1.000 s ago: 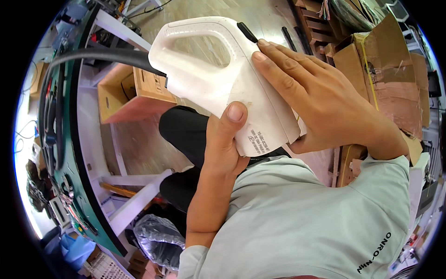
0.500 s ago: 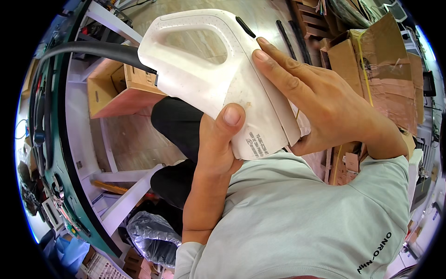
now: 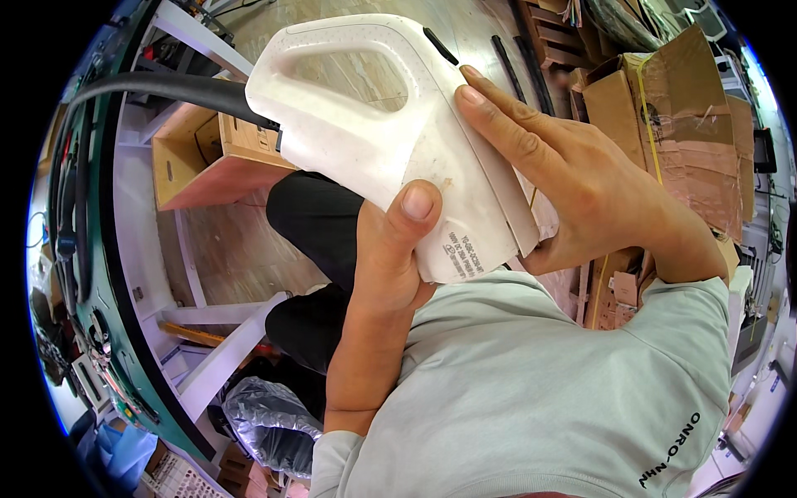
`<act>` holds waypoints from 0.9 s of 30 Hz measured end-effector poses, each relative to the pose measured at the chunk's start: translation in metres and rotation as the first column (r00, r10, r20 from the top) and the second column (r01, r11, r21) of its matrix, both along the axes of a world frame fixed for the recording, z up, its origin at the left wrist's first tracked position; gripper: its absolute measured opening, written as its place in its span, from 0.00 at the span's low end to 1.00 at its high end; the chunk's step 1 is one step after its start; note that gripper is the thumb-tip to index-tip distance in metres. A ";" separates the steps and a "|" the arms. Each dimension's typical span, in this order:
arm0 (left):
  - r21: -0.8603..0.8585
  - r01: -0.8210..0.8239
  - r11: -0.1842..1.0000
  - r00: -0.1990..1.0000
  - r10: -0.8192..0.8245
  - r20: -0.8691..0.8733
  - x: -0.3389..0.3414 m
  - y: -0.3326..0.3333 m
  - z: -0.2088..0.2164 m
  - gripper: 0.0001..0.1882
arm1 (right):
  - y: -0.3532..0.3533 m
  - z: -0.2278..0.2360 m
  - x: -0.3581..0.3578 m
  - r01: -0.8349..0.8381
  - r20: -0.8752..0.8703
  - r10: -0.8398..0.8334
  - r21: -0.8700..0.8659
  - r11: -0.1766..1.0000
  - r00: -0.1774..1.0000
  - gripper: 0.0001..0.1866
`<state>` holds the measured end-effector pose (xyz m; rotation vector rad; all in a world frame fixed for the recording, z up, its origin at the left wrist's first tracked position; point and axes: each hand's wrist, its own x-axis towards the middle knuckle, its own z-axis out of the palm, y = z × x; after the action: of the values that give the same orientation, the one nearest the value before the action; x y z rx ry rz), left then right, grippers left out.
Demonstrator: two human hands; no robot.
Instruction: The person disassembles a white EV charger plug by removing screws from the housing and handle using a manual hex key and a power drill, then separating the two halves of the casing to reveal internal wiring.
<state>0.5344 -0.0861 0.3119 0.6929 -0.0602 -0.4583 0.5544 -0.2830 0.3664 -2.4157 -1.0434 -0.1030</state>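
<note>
A white electric-vehicle charging gun (image 3: 465,195) with a loop handle is held up in front of my chest. A thick black cable (image 3: 178,85) runs from its left end. My left hand (image 3: 390,236) grips the lower part, its thumb pressed on the printed side face and its other fingers hidden behind. My right hand (image 3: 573,178) holds the right-hand edge. Its index and middle fingers lie extended along a narrow panel (image 3: 502,195), below a black strip (image 3: 441,46) near the top; the rest of its grip is partly hidden.
A green-topped workbench (image 3: 137,365) with a white frame stands at the left. An open wooden box (image 3: 224,174) sits on the floor beyond my knees. Cardboard boxes (image 3: 689,116) are stacked at the right. A bin with a grey plastic liner (image 3: 270,415) stands at lower left.
Almost nothing differs. The charging gun is tilted very slightly and both hands keep the same hold; the background has shifted a little left.
</note>
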 end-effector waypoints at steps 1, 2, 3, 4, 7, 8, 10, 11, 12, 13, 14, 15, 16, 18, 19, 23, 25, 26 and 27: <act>-0.007 0.002 1.000 1.000 -0.002 0.001 0.001 -0.001 0.000 0.47 | 0.000 0.000 0.000 0.000 -0.002 0.000 0.004 1.000 1.000 0.64; -0.015 0.004 1.000 1.000 -0.004 0.002 0.001 -0.001 -0.001 0.47 | 0.000 -0.001 0.000 0.001 -0.007 -0.001 0.011 1.000 1.000 0.64; -0.023 0.007 1.000 1.000 -0.007 0.003 0.002 -0.001 -0.002 0.47 | 0.000 0.000 -0.001 0.001 -0.014 -0.001 0.009 1.000 1.000 0.64; -0.015 0.017 1.000 1.000 -0.017 -0.004 0.002 0.000 -0.002 0.47 | 0.000 0.000 -0.001 0.000 -0.021 0.000 0.008 1.000 1.000 0.64; 0.015 0.022 1.000 0.999 -0.022 -0.038 0.000 0.004 -0.001 0.46 | 0.001 0.005 -0.002 -0.005 -0.040 0.004 -0.014 1.000 0.999 0.63; 0.029 0.007 1.000 0.998 -0.006 -0.059 -0.001 0.005 0.000 0.46 | 0.003 0.004 -0.004 -0.005 -0.043 0.004 -0.018 1.000 0.999 0.64; 0.042 0.005 0.999 0.993 0.000 -0.115 -0.001 0.010 -0.005 0.45 | -0.002 0.013 -0.002 -0.008 -0.148 -0.010 -0.119 0.993 0.989 0.63; 0.051 0.008 0.999 0.993 -0.002 -0.118 -0.003 0.012 -0.009 0.45 | -0.008 0.018 0.001 -0.001 -0.167 -0.016 -0.106 0.994 0.986 0.61; 0.061 0.009 0.998 0.993 -0.002 -0.122 -0.004 0.015 -0.012 0.45 | -0.014 0.023 0.008 0.003 -0.187 -0.021 -0.094 0.996 0.982 0.59; 0.076 0.010 0.997 0.991 0.000 -0.132 -0.005 0.018 -0.016 0.44 | -0.016 0.023 0.017 0.007 -0.214 -0.023 -0.076 0.997 0.977 0.57; 0.089 0.036 0.995 0.990 -0.024 -0.138 -0.007 0.022 -0.021 0.43 | -0.015 0.022 0.028 0.084 -0.180 -0.078 0.027 0.996 0.981 0.50; 0.073 0.053 0.996 0.990 -0.042 -0.136 -0.008 0.025 -0.022 0.43 | -0.014 0.019 0.046 0.117 -0.206 -0.086 0.140 0.983 0.975 0.47; 0.062 0.066 0.996 0.989 -0.057 -0.135 -0.008 0.029 -0.024 0.42 | -0.010 0.013 0.069 0.148 -0.236 -0.086 0.256 0.955 0.968 0.45; 0.042 0.078 0.996 0.989 -0.072 -0.133 -0.009 0.034 -0.026 0.41 | 0.012 0.006 0.109 0.156 -0.284 -0.028 0.441 0.884 0.958 0.38; 0.036 0.074 0.997 0.989 -0.069 -0.133 -0.010 0.036 -0.029 0.41 | 0.028 -0.001 0.120 0.214 -0.394 -0.017 0.463 0.860 0.919 0.37; 0.052 -0.011 0.999 0.987 0.019 -0.159 -0.012 0.032 -0.033 0.40 | 0.085 -0.029 0.122 0.343 -0.659 -0.004 0.386 0.856 0.752 0.34; 0.066 -0.001 0.998 0.986 0.012 -0.165 -0.014 0.033 -0.034 0.38 | 0.093 -0.037 0.110 0.488 -0.703 0.034 0.526 0.697 0.710 0.26; 0.053 0.012 0.999 0.987 -0.003 -0.158 -0.014 0.035 -0.035 0.38 | 0.092 -0.040 0.107 0.590 -0.737 0.046 0.576 0.566 0.675 0.25; 0.041 0.027 0.999 0.988 -0.020 -0.151 -0.014 0.035 -0.035 0.38 | 0.090 -0.042 0.103 0.681 -0.767 0.063 0.602 0.418 0.639 0.25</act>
<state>0.5204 -0.0508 0.2768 0.6981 0.0841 -0.5344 0.6571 -0.1929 0.3242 -1.3836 0.0095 0.1292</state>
